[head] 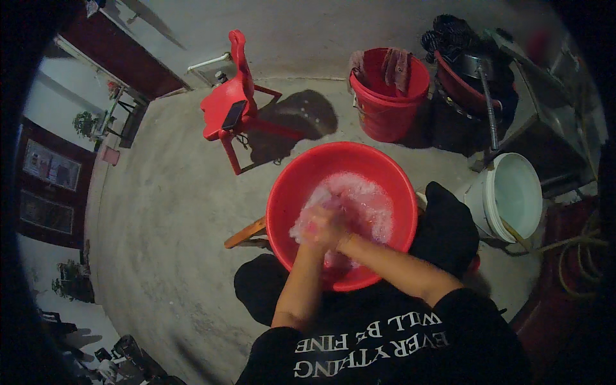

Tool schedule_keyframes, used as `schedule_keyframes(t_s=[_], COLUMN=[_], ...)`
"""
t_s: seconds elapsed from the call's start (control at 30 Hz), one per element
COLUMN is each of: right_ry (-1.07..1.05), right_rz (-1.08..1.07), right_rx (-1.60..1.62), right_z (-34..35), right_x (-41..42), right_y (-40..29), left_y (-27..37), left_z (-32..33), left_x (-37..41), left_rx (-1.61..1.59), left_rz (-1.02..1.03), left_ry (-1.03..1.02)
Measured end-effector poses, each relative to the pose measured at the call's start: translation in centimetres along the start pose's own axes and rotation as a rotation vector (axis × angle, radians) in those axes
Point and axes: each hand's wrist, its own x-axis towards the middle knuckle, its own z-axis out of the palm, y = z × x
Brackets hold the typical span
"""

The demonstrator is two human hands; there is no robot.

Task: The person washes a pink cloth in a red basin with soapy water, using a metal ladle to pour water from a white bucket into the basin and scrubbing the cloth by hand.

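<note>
A red plastic basin stands before me, with foamy water inside. My left hand and my right hand are close together in the basin, blurred and partly covered by suds. A pale, wet mass, which looks like cloth, lies against the hands. Blur and foam hide the fingers, so whether they grip it is unclear.
A red plastic chair holds a dark phone. Cloths hang over a red bucket. A white bucket stands right, near a coiled hose. A wooden leg protrudes beside the basin.
</note>
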Motion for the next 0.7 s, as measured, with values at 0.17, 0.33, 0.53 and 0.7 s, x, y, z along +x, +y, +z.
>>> schedule_keyframes(t_s=[0.17,0.33,0.53,0.7], right_ry=[-0.331,-0.173,-0.049,-0.057], right_rz=[0.312,0.387,0.612,0.157], right_rx=[-0.496,-0.683,0.344,-0.017], right_z=[-5.2,-3.1,2.3,1.3], right_x=[2.6,1.3,1.3,-0.8], right_y=[7.4,6.9,7.9,0.3], left_y=[2.1,4.0,1.3,-0.2], left_z=[4.2,-3.9,-1.4,0.6], left_x=[0.1,-1.2,2.7,-0.6], left_rx=[0.124,1.097,0.258,0.020], left_rz=[-0.119,0.344,-0.283,-0.010], left_ry=[0.308,0.419,0.237,-0.027])
